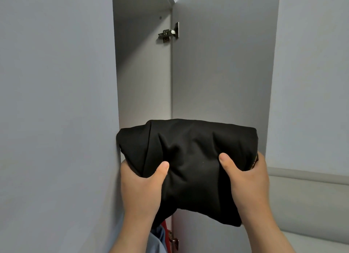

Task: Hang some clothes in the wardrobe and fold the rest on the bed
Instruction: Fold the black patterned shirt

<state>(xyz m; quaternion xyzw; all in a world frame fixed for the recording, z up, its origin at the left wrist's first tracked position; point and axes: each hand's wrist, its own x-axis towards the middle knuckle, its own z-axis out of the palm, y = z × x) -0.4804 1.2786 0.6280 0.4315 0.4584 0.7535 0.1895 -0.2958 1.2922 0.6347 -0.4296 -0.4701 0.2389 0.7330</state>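
Observation:
A folded black garment [190,158] is held up in front of the open wardrobe [143,82]. My left hand [140,188] grips its lower left side, thumb on top of the cloth. My right hand [247,184] grips its lower right side the same way. The bundle's left end touches the edge of the wardrobe's left panel [56,120]. The fingers of both hands are hidden under the fabric.
The wardrobe door [222,64] stands open to the right, with a metal hinge [169,33] near the top and another low down. Red and blue clothes [160,234] show inside below the bundle. A pale bed edge [311,205] lies at the right.

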